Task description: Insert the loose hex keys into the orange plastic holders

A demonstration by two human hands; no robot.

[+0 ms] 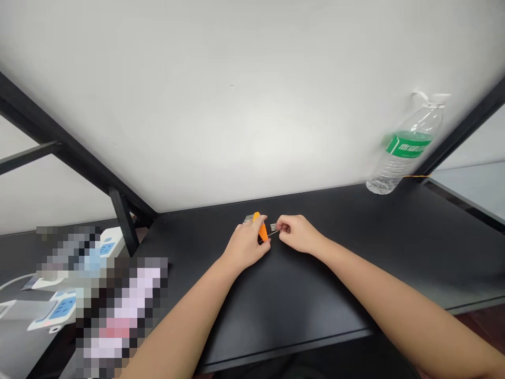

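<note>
An orange holder (262,231) with several thin metal pieces (248,218) sticking out lies over the middle of the black table. My left hand (245,243) grips it, thumb and fingers on its two ends. Just to the right, my right hand (296,232) is closed in a pinch on a thin metal rod (273,233) that reaches to the lower part of the orange holder. Short metal ends (273,227) show beside my right fingertips. Fine detail of these small pieces is too small to tell.
A clear bottle with a green label (410,144) stands at the back right by the white wall (236,105). White power strips (63,308) and pixelated objects lie at the left. Black metal frame bars (79,150) rise on both sides of the black table (284,310).
</note>
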